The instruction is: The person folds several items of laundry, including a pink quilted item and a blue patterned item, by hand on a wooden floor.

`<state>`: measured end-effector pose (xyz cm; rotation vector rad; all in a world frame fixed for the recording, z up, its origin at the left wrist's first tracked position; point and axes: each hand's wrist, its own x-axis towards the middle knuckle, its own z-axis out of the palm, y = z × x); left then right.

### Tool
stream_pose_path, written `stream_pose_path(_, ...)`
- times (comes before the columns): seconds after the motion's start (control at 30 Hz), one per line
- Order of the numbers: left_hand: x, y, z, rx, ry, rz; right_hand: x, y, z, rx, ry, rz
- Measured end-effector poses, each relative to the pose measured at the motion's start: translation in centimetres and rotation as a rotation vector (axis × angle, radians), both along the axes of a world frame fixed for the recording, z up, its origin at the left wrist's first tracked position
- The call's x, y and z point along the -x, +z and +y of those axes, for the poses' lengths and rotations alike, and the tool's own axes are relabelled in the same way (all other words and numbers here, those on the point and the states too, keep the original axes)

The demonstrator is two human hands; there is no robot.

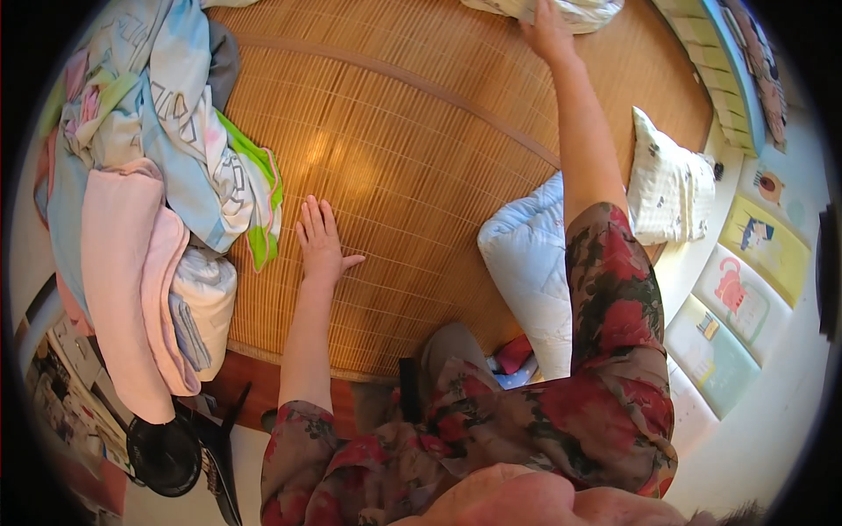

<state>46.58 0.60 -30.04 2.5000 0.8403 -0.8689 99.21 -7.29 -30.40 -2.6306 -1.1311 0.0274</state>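
My left hand (321,240) rests palm down on a bamboo sleeping mat (395,131), fingers spread, with nothing in it. At the far side my right hand (550,33) reaches to a pale patterned pillow or bundle of cloth (592,14). Its fingertips run to the picture's top edge, so whether they grip the cloth cannot be told. Below my outstretched right arm lies a folded light blue quilt (526,250), partly hidden by the arm. One of my knees (454,345) is on the mat's near edge.
Blue-and-white bedding (187,144) with a green edge is heaped at left, beside a folded pink blanket (125,283). A white patterned pillow (671,181) lies at right near padded wall panels (730,283). A black round basket-like object (164,454) stands at lower left.
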Motion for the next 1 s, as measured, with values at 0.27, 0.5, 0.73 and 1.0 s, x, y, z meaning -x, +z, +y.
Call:
stream_pose_path(0.27, 0.0, -0.5, -0.1, 0.006, 0.027, -0.003, 2.6, -6.4, 1.6, 0.208, -0.060, -0.011)
stream_pose_path(0.5, 0.1, -0.8, -0.6, -0.012, 0.008, -0.053, 23.3, 3.7, 0.9, 0.382, 0.216, 0.442)
stream_pose_path(0.73, 1.3, -0.8, 0.1, -0.037, 0.069, -0.222, 44.9, 17.6, -8.8, -0.204, 0.472, 1.470)
stream_pose_path(1.0, 6.3, 3.0, 1.7, 1.070, 1.152, -0.289, 48.9, 20.9, -21.6, -0.324, -0.187, 1.759)
